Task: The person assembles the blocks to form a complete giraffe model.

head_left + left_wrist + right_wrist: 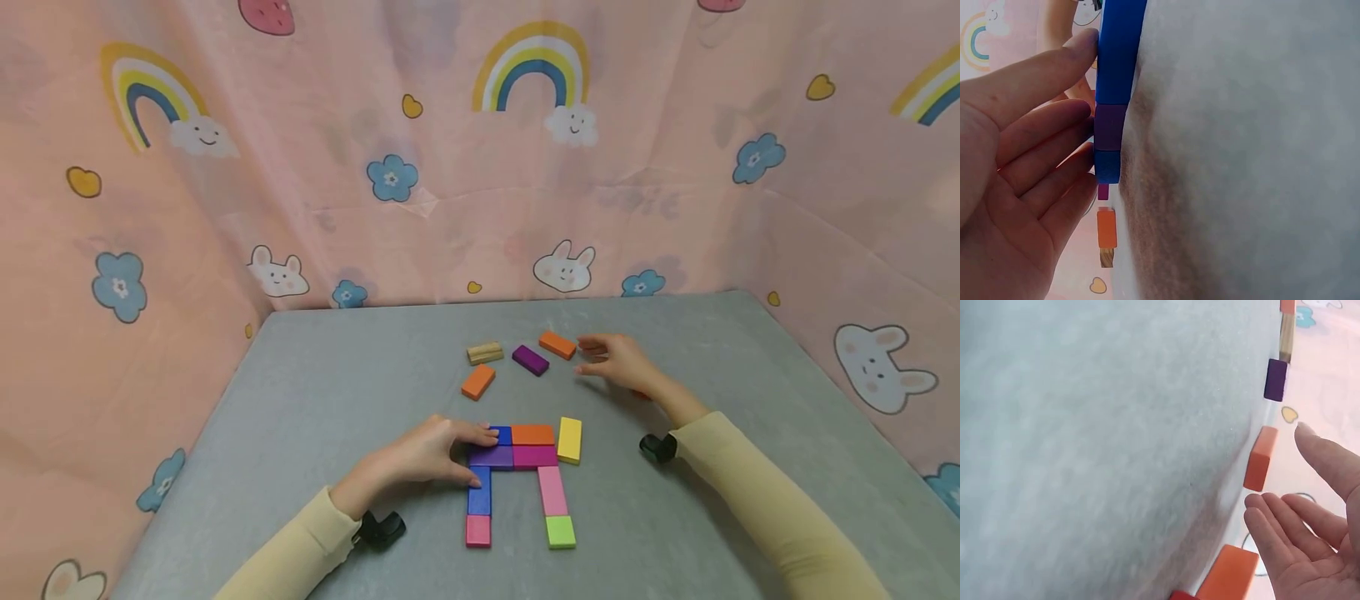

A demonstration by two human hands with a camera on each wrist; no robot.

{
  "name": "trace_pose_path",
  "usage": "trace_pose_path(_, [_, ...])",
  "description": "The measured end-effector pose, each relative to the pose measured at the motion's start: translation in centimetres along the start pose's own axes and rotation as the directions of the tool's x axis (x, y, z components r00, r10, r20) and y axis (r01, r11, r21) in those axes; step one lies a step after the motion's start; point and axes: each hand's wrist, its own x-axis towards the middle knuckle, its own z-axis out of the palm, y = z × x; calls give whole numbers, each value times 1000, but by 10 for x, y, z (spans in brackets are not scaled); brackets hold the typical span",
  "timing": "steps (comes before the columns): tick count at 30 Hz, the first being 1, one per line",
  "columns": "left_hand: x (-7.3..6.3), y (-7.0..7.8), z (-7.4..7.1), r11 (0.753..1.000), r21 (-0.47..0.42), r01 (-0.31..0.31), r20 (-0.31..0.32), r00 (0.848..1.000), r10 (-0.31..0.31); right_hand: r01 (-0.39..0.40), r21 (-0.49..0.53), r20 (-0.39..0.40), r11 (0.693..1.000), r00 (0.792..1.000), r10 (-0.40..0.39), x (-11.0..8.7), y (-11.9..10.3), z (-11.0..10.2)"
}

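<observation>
My left hand (pixel 420 450) rests its fingertips and thumb along the left side of a flat block arrangement, touching a blue block (pixel 478 500) and the end of another blue block (pixel 504 436). Fingers are spread and fairly straight in the left wrist view. The arrangement also has a purple block (pixel 491 457), a magenta block (pixel 535 456), an orange block (pixel 533 435), a pink block (pixel 553 492), a green block (pixel 560 532) and a rose block (pixel 478 531). My right hand (pixel 618 362), thumb and fingers apart, is beside a loose orange block (pixel 1261 459), holding nothing.
A yellow block (pixel 570 440) lies at the arrangement's right edge. Farther back are a dark purple block (pixel 530 360), wooden pieces (pixel 484 353) and an orange block (pixel 478 382). Another orange block (pixel 1229 572) and a red one (pixel 1182 595) lie near my right hand. Patterned cloth surrounds the table.
</observation>
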Motion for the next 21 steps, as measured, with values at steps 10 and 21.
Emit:
trace_pose_path(10, [0, 0, 0, 1000, -4, -6, -6, 1000, 6, -61, 4, 10, 998, 998, 61, 12, 2, 5])
trace_pose_path(21, [-1, -2, 0, 1000, -11, -14, -9, 1000, 14, -9, -11, 49, 1000, 999, 10, 7, -3, 8])
